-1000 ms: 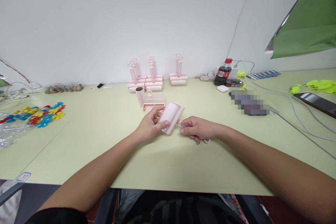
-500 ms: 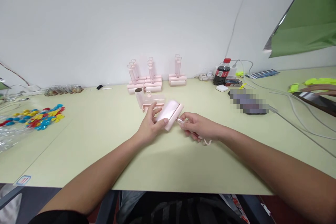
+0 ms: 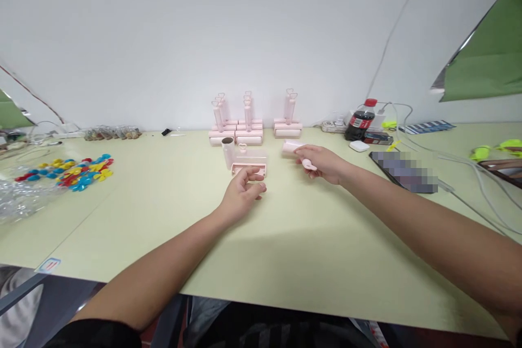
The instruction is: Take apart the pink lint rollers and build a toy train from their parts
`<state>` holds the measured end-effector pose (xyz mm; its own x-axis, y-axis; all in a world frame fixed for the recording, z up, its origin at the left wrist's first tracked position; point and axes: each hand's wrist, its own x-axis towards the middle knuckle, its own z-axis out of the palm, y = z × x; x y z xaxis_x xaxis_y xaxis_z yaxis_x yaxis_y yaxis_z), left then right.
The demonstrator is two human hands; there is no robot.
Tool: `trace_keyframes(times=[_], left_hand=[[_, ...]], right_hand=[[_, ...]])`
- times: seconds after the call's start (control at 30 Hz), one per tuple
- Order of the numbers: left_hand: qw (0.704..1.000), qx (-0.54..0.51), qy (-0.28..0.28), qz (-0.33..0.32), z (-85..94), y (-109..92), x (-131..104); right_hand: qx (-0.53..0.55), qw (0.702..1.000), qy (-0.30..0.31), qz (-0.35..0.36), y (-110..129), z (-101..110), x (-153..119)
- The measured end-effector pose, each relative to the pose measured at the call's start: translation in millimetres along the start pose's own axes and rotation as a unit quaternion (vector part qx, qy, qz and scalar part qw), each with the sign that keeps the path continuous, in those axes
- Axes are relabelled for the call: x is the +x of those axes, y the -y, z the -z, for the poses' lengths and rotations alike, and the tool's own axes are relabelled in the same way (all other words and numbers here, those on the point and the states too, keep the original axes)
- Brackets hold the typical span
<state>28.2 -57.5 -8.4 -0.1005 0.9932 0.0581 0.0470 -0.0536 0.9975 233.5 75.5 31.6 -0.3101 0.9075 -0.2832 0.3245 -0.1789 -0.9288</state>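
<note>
A pale pink lint roller [image 3: 292,147] is in my right hand [image 3: 320,162], its head pointing forward and left. My fingers wrap round its handle and hide most of it; a light pink end piece shows below the hand. My left hand [image 3: 241,194] holds nothing, fingers loosely curled and apart. Just beyond its fingertips lies another lint roller [image 3: 249,167] with its pink case open and a clear cover behind. Beside this case a pale hollow roll [image 3: 228,153] stands upright.
Several finished-looking pink lint rollers [image 3: 249,136] with heart-ended handles stand along the wall. To the right are a cola bottle [image 3: 360,120], a white case [image 3: 359,145], a phone [image 3: 402,171] and cables. Colourful plastic pieces [image 3: 84,174] and clear bags [image 3: 24,198] lie left.
My left hand has let go of the lint roller's head and lies apart from it. My right hand has carried the lint roller forward, towards the row by the wall.
</note>
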Motion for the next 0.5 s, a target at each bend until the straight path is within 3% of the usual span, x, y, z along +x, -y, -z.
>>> trace_keyframes(times=[0.17, 0.37, 0.5], left_hand=[[1.000, -0.012, 0.021, 0.015, -0.7, 3.3, 0.3], [0.998, -0.003, 0.052, 0.036, -6.1, 6.4, -2.5], [0.997, 0.010, 0.063, 0.033, -7.2, 10.0, -4.4]], right_hand=[[-0.010, 1.000, 0.012, -0.002, 17.7, 6.5, 43.8], [-0.011, 0.997, 0.070, -0.035, 49.2, 25.1, 97.8], [-0.012, 0.998, 0.051, -0.043, 62.9, 32.0, 129.9]])
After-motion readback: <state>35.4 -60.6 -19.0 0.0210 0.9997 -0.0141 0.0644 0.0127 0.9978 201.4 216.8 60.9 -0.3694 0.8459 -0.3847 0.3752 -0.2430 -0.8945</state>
